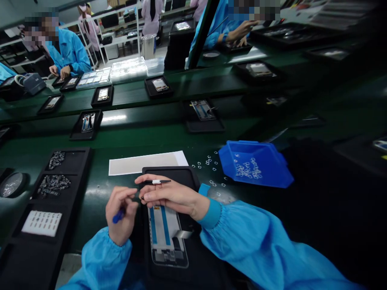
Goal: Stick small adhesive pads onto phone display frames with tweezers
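Observation:
My left hand [122, 213] is closed around a short dark-blue object [118, 216], whose kind I cannot make out. My right hand [173, 196] reaches over the upper end of a phone frame [169, 249], its fingers bent around a slim black tool with a white band [157, 182]. At the right fingertips shows a tiny dark piece, too small to name. The fingertips of both hands are close together. The phone frame has two blue strips and a loose silvery flex ribbon [183, 234], and lies in a black tray [201, 262]; the right hand hides its top.
Left stands a compartmented black tray [79, 177] with small metal parts and a white card. A blue bin [279, 173] holds small ring-like pieces, several scattered beside it. A white sheet [142, 164] lies behind. Trayed phones line the green belt; co-workers [71, 50] sit across.

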Demonstrator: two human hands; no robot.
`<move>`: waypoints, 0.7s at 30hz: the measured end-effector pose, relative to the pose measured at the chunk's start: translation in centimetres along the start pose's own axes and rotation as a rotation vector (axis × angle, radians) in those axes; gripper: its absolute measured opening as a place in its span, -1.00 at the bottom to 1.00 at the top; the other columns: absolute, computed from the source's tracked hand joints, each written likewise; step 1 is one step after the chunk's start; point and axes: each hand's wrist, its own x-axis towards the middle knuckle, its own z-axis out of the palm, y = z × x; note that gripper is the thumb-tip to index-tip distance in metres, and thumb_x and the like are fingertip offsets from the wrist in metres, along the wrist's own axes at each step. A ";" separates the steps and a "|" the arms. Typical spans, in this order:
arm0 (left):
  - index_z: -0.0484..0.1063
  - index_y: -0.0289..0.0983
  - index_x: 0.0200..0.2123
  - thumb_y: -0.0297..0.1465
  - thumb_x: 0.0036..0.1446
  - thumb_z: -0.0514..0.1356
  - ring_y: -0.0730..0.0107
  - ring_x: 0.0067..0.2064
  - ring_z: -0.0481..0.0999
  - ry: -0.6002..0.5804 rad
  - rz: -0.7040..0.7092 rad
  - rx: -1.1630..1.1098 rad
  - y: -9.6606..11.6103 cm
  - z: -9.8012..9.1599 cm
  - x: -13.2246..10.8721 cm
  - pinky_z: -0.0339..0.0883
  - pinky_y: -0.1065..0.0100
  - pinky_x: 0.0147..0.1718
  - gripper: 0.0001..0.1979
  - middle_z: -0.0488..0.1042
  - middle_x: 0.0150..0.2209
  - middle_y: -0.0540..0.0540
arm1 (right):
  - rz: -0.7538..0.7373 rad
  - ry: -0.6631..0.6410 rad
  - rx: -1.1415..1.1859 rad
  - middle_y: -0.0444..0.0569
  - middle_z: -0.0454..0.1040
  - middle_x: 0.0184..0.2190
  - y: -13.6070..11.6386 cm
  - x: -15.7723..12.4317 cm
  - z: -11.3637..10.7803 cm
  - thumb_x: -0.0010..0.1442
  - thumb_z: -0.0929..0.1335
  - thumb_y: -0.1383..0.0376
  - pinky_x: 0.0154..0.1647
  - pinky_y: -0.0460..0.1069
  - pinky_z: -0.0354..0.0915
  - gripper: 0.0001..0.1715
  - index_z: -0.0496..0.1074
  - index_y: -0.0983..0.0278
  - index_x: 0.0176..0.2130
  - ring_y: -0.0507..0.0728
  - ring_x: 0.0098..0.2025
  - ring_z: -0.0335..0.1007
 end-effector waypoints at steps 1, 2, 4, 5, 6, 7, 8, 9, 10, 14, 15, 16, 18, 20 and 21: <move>0.53 -0.22 -0.31 -0.14 0.32 0.08 0.45 -0.47 0.38 0.118 0.031 -0.019 0.0 0.1 0.3 0.30 0.37 -0.48 -0.66 0.41 -0.45 -0.02 | -0.015 0.021 0.010 -0.16 0.59 -0.40 0.0 -0.1 0.2 -0.15 0.61 0.38 -0.31 -0.15 0.46 -0.38 0.44 0.30 -0.09 -0.02 -0.39 0.55; 0.52 -0.22 -0.39 -0.08 0.36 -0.04 0.41 -0.45 0.39 0.250 0.070 -0.038 0.1 0.2 0.7 0.31 0.34 -0.45 -0.52 0.39 -0.49 -0.02 | -0.035 0.045 0.022 -0.16 0.59 -0.39 0.1 -0.2 0.3 -0.14 0.61 0.38 -0.28 -0.14 0.46 -0.39 0.44 0.28 -0.09 -0.02 -0.36 0.56; 0.41 -0.22 -0.57 0.01 0.36 -0.19 0.40 -0.47 0.37 0.460 0.134 -0.084 0.4 0.4 1.4 0.29 0.32 -0.45 -0.34 0.32 -0.57 -0.01 | -0.075 0.088 0.042 -0.17 0.59 -0.38 0.2 -0.4 0.7 -0.13 0.60 0.37 -0.24 -0.13 0.47 -0.42 0.44 0.27 -0.10 -0.01 -0.34 0.57; 0.34 -0.22 -0.63 0.05 0.35 -0.21 0.43 -0.52 0.34 0.501 0.146 -0.116 0.5 0.5 1.7 0.27 0.34 -0.51 -0.31 0.29 -0.60 0.00 | -0.090 0.099 0.050 -0.18 0.59 -0.38 0.3 -0.4 0.8 -0.12 0.60 0.37 -0.23 -0.12 0.47 -0.42 0.43 0.26 -0.11 -0.01 -0.34 0.57; 0.28 -0.23 -0.67 0.07 0.33 -0.20 0.47 -0.57 0.30 0.501 0.145 -0.149 0.7 0.7 1.9 0.22 0.37 -0.58 -0.30 0.26 -0.61 0.02 | -0.099 0.103 0.059 -0.18 0.59 -0.38 0.4 -0.4 0.9 -0.13 0.61 0.36 -0.23 -0.12 0.47 -0.42 0.43 0.26 -0.11 -0.01 -0.34 0.57; 0.23 -0.24 -0.69 0.07 0.33 -0.19 0.50 -0.61 0.27 0.479 0.135 -0.180 0.8 0.9 1.9 0.18 0.39 -0.65 -0.30 0.25 -0.62 0.04 | -0.104 0.103 0.070 -0.18 0.59 -0.38 0.5 -0.4 1.1 -0.14 0.61 0.36 -0.23 -0.12 0.47 -0.41 0.42 0.25 -0.12 -0.01 -0.34 0.57; 0.20 -0.25 -0.70 0.07 0.33 -0.17 0.53 -0.65 0.26 0.451 0.123 -0.207 0.9 1.0 1.9 0.15 0.41 -0.69 -0.31 0.25 -0.62 0.05 | -0.110 0.103 0.080 -0.19 0.59 -0.39 0.6 -0.4 1.1 -0.16 0.62 0.36 -0.22 -0.11 0.47 -0.40 0.41 0.25 -0.12 -0.01 -0.35 0.57; 0.20 -0.26 -0.70 0.06 0.33 -0.16 0.55 -0.66 0.26 0.425 0.114 -0.222 1.0 1.2 1.8 0.14 0.41 -0.72 -0.31 0.27 -0.61 0.05 | -0.116 0.103 0.088 -0.20 0.59 -0.39 0.7 -0.3 1.2 -0.17 0.62 0.35 -0.21 -0.11 0.47 -0.39 0.40 0.25 -0.13 -0.01 -0.35 0.57; 0.21 -0.27 -0.70 0.05 0.33 -0.16 0.55 -0.67 0.27 0.406 0.108 -0.227 1.0 1.3 1.6 0.14 0.42 -0.74 -0.31 0.29 -0.60 0.05 | -0.122 0.105 0.094 -0.20 0.59 -0.39 0.7 -0.3 1.3 -0.18 0.62 0.35 -0.21 -0.11 0.47 -0.38 0.40 0.24 -0.14 -0.02 -0.36 0.56; 0.24 -0.27 -0.68 0.03 0.34 -0.12 0.54 -0.66 0.30 0.390 0.109 -0.212 0.8 1.5 1.0 0.19 0.41 -0.74 -0.33 0.32 -0.58 0.04 | -0.131 0.135 0.096 -0.23 0.57 -0.42 0.8 -0.1 1.3 -0.20 0.63 0.32 -0.20 -0.11 0.46 -0.38 0.39 0.24 -0.16 -0.03 -0.37 0.55; 0.24 -0.27 -0.68 0.04 0.33 -0.11 0.54 -0.66 0.31 0.391 0.094 -0.209 0.8 1.4 1.0 0.20 0.41 -0.73 -0.33 0.32 -0.57 0.04 | -0.133 0.144 0.090 -0.22 0.57 -0.41 0.8 -0.1 1.4 -0.20 0.63 0.31 -0.20 -0.11 0.46 -0.39 0.40 0.24 -0.16 -0.03 -0.36 0.54; 0.24 -0.27 -0.68 0.06 0.31 -0.10 0.54 -0.65 0.31 0.390 0.059 -0.217 0.9 1.4 1.0 0.21 0.41 -0.72 -0.33 0.32 -0.57 0.04 | -0.141 0.154 0.080 -0.22 0.56 -0.41 0.8 -0.2 1.4 -0.19 0.63 0.30 -0.20 -0.10 0.46 -0.39 0.39 0.24 -0.16 -0.03 -0.36 0.54; 0.22 -0.28 -0.67 0.08 0.29 -0.08 0.53 -0.63 0.33 0.387 -0.066 -0.277 1.2 1.1 1.3 0.26 0.42 -0.69 -0.34 0.31 -0.55 0.04 | -0.205 0.182 0.029 -0.20 0.56 -0.39 0.9 -0.4 1.6 -0.14 0.61 0.28 -0.19 -0.08 0.45 -0.41 0.38 0.23 -0.13 -0.02 -0.34 0.53; 0.24 -0.28 -0.61 0.00 0.29 0.04 0.53 -0.59 0.37 0.368 -0.210 -0.365 1.5 0.9 1.4 0.33 0.42 -0.62 -0.44 0.33 -0.49 0.05 | -0.327 0.234 -0.073 -0.18 0.55 -0.36 0.9 -0.8 1.9 -0.06 0.58 0.28 -0.16 -0.05 0.43 -0.45 0.37 0.21 -0.10 0.00 -0.31 0.52; 0.27 -0.28 -0.58 -0.08 0.28 0.11 0.53 -0.56 0.40 0.343 -0.263 -0.402 1.7 0.9 1.4 0.38 0.41 -0.57 -0.51 0.35 -0.45 0.05 | -0.391 0.264 -0.139 -0.17 0.55 -0.34 1.0 -1.0 2.1 -0.03 0.56 0.28 -0.14 -0.04 0.42 -0.48 0.36 0.20 -0.09 0.01 -0.29 0.52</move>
